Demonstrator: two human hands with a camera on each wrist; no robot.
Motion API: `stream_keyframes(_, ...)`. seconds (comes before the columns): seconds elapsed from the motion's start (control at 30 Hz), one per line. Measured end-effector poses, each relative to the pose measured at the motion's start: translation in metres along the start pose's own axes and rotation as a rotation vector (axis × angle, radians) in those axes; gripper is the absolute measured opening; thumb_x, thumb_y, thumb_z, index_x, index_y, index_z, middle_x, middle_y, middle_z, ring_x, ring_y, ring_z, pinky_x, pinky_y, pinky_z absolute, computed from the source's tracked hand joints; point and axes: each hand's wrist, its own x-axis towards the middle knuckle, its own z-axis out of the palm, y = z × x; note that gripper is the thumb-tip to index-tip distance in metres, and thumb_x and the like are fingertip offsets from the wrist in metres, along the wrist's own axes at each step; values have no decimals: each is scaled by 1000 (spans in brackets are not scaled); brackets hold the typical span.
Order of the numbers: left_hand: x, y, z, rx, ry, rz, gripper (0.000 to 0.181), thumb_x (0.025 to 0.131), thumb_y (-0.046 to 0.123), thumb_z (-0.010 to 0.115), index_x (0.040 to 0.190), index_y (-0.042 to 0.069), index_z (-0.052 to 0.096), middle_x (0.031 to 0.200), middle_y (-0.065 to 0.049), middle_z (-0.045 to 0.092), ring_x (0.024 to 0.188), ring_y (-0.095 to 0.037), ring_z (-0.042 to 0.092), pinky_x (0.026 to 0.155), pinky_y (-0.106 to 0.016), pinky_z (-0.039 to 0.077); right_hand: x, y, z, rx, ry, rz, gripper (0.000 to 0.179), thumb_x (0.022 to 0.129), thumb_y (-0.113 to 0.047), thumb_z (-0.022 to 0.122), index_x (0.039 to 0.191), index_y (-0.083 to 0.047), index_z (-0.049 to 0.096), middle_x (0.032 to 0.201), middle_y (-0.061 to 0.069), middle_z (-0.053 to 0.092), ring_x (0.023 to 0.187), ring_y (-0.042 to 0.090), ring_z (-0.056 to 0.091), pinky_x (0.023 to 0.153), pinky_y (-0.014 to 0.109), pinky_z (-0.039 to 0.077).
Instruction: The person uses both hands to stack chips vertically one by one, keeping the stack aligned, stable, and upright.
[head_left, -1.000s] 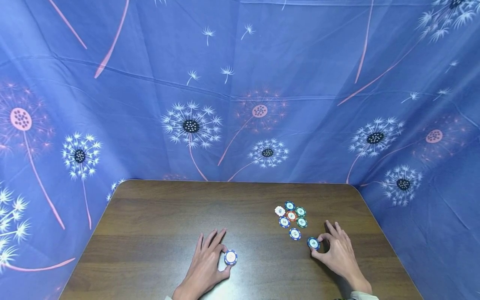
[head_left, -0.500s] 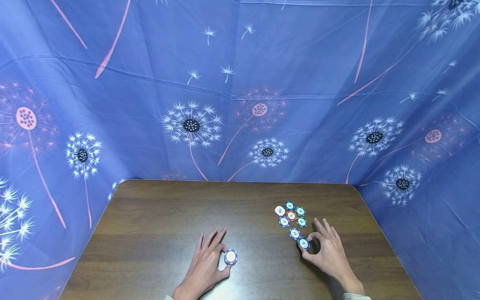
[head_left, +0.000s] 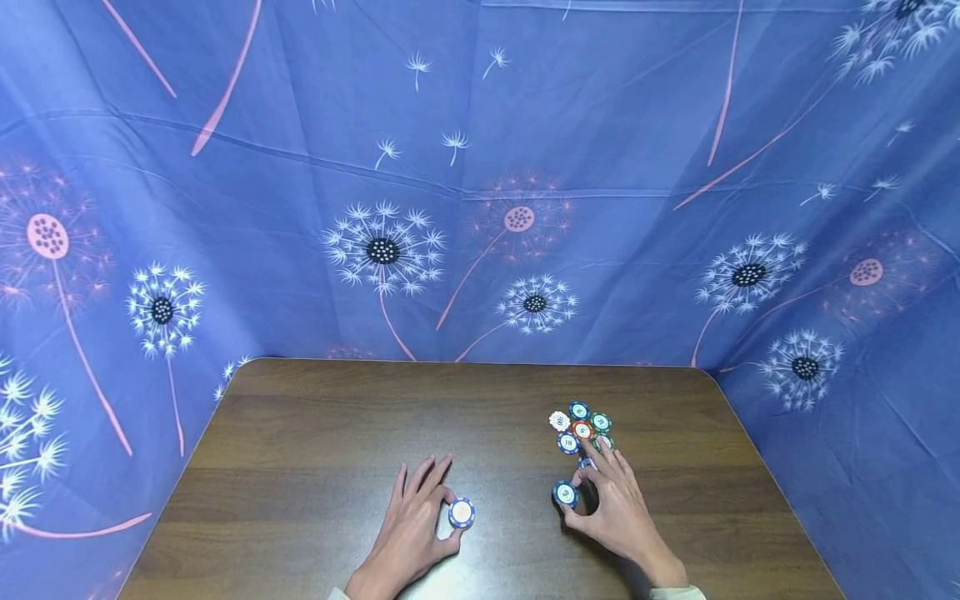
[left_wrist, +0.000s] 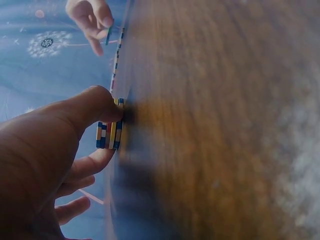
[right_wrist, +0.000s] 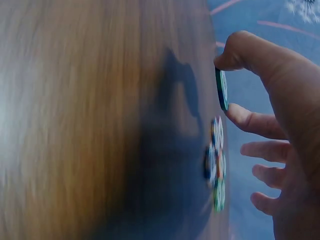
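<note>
My left hand (head_left: 411, 527) pinches a short stack of poker chips (head_left: 462, 513) between thumb and index finger at the middle front of the table. Seen edge-on in the left wrist view, the stack of chips (left_wrist: 110, 131) has blue, red and yellow edges. Thumb and index finger of my right hand (head_left: 617, 510) grip one dark blue-green poker chip (head_left: 566, 494) by its edges. In the right wrist view that chip (right_wrist: 223, 89) is off the tabletop, with its shadow apart from it. The other right fingers are spread over part of the loose chips.
Several loose poker chips lie grouped at the right: a white one (head_left: 559, 421), a red one (head_left: 582, 430), blue and green ones around it. My right hand partly covers the nearest blue chip (head_left: 586, 462). A blue dandelion-print cloth (head_left: 480, 167) hangs behind the brown table (head_left: 315, 417).
My right hand has moved left with its chip, passing in front of the loose chips toward the stack. The left hand and its stack have stayed in place.
</note>
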Motion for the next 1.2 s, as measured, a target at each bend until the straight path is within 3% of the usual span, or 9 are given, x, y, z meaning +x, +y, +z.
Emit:
stream_keyframes(0.3,0,0,1,11,4,6,36,67,37,91,89,18,69,157,-12,58,144,-41,53,116,-75,35,16,-27,17,37,-57,-85,39,60,-30,93,84,-23,63,149,25,61,146,52,47,115,70,34)
stream_keyframes(0.57,0,1,0,8,-17,-11,36,68,36,91,90,18,70,157,-13,57,145,-41,52,116,-76,34,28,-52,29,72,-154,-141,37,66,-37,92,87,-22,65,154,24,58,150,47,45,118,72,35)
stream_keyframes(1.0,2,1,-2,27,-51,-2,36,69,37,91,91,17,70,158,-13,56,146,-41,50,116,-76,33,45,-87,41,28,-177,-266,38,67,-42,91,87,-21,67,153,21,59,150,43,47,119,68,38)
stream_keyframes(1.2,2,1,-2,30,-60,-4,37,68,36,91,92,17,71,158,-13,56,147,-40,50,116,-77,33,50,-97,44,17,-211,-281,37,68,-43,91,88,-22,68,154,20,59,151,41,46,120,66,37)
